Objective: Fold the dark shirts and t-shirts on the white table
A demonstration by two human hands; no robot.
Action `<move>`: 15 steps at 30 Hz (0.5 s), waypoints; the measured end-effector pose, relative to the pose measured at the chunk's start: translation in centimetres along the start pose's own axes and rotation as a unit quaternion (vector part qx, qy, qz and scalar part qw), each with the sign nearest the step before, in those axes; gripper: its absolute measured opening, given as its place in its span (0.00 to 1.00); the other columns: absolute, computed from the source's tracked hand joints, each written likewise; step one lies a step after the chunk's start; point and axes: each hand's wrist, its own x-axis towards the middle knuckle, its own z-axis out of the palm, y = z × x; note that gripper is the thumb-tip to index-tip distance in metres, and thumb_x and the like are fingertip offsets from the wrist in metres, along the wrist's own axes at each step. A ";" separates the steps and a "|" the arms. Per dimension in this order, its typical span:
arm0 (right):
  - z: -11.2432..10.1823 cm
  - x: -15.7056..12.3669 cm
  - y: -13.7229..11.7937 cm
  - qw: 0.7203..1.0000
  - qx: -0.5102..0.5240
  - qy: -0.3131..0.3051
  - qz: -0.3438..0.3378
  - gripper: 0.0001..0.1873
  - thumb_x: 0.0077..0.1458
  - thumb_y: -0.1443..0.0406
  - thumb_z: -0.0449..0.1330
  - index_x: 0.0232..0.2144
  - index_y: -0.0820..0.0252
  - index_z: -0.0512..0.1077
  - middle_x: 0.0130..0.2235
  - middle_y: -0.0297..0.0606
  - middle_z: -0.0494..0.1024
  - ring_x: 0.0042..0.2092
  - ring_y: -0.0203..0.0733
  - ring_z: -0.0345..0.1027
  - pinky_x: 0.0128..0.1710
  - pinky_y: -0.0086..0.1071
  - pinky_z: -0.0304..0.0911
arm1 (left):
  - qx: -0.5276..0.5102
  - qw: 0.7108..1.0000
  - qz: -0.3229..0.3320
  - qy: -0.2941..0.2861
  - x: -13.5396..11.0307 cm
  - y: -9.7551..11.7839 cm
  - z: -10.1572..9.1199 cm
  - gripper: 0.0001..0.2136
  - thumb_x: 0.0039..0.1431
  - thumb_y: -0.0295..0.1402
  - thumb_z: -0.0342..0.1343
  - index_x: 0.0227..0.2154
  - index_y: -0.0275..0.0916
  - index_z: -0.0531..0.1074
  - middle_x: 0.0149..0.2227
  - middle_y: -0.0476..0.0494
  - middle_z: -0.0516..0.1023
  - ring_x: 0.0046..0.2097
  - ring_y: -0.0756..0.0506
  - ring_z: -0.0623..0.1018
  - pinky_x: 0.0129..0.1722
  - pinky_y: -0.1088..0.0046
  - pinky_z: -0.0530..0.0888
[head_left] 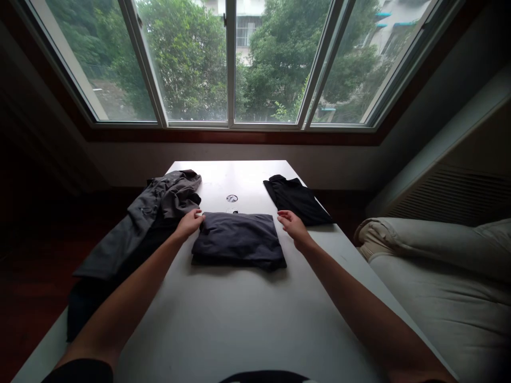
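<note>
A folded dark blue-grey garment (238, 240) lies flat in the middle of the white table (223, 324). My left hand (189, 223) rests at its far left corner, fingers curled and touching the cloth edge. My right hand (292, 224) sits just off its far right corner, fingers loosely bent and apart, holding nothing. Both forearms reach in from the near edge.
A heap of grey and black clothes (139, 223) drapes over the table's left side. A folded black garment (297, 199) lies at the far right. A small round hole (232, 198) marks the tabletop. A pale sofa (439, 266) stands on the right, windows behind.
</note>
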 end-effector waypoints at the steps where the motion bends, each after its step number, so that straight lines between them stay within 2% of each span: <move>1: 0.5 0.2 0.7 0.999 -0.038 0.015 -0.025 0.18 0.54 0.56 0.61 0.44 0.59 0.75 0.49 0.46 0.78 0.52 0.50 0.71 0.50 0.42 0.69 | 0.054 0.998 0.020 0.014 0.3 -0.9 0.7 0.18 0.62 0.36 0.58 0.53 0.37 0.74 0.46 0.37 0.81 0.47 0.39 0.80 0.48 0.66 0.75; 3: 1.4 0.1 1.5 0.991 -0.095 0.005 -0.090 0.17 0.56 0.57 0.59 0.45 0.58 0.76 0.51 0.46 0.76 0.54 0.51 0.69 0.52 0.42 0.67 | 0.145 0.985 0.080 0.049 0.3 -1.7 1.8 0.17 0.63 0.37 0.56 0.53 0.38 0.74 0.52 0.35 0.78 0.53 0.37 0.77 0.55 0.63 0.72; 5: 2.3 -0.6 1.4 0.978 -0.141 -0.031 -0.150 0.17 0.59 0.58 0.58 0.46 0.58 0.76 0.52 0.45 0.75 0.53 0.49 0.70 0.52 0.40 0.67 | 0.207 0.967 0.126 0.079 -0.2 -1.3 2.6 0.19 0.65 0.39 0.55 0.56 0.39 0.73 0.55 0.34 0.76 0.57 0.36 0.75 0.58 0.62 0.70; 8: 3.0 -1.8 0.7 0.950 -0.241 -0.029 -0.194 0.16 0.61 0.59 0.58 0.48 0.57 0.76 0.51 0.45 0.74 0.50 0.48 0.71 0.51 0.39 0.66 | 0.257 0.953 0.132 0.088 -1.3 0.0 2.9 0.25 0.66 0.45 0.54 0.62 0.40 0.68 0.57 0.32 0.73 0.57 0.33 0.75 0.55 0.60 0.71; 10: 2.7 -2.7 0.4 0.929 -0.315 -0.001 -0.196 0.16 0.63 0.59 0.57 0.49 0.57 0.76 0.50 0.46 0.73 0.49 0.49 0.70 0.50 0.38 0.65 | 0.275 0.952 0.112 0.075 -1.9 0.2 2.5 0.29 0.66 0.49 0.53 0.66 0.42 0.64 0.59 0.31 0.70 0.57 0.31 0.76 0.52 0.60 0.72; 12: 1.9 -3.7 0.6 0.913 -0.369 0.000 -0.175 0.16 0.64 0.57 0.57 0.50 0.56 0.75 0.49 0.46 0.74 0.46 0.49 0.71 0.45 0.37 0.65 | 0.273 0.957 0.086 0.042 -2.4 -0.5 2.1 0.33 0.65 0.52 0.54 0.68 0.43 0.62 0.59 0.31 0.72 0.56 0.30 0.76 0.49 0.61 0.72; 15: 0.4 -4.9 1.3 0.905 -0.404 -0.058 -0.117 0.19 0.65 0.54 0.58 0.53 0.53 0.73 0.41 0.41 0.77 0.38 0.46 0.71 0.38 0.35 0.61 | 0.182 0.981 0.064 -0.023 -2.8 -2.4 1.7 0.37 0.61 0.53 0.59 0.69 0.43 0.61 0.46 0.38 0.80 0.48 0.34 0.80 0.43 0.66 0.71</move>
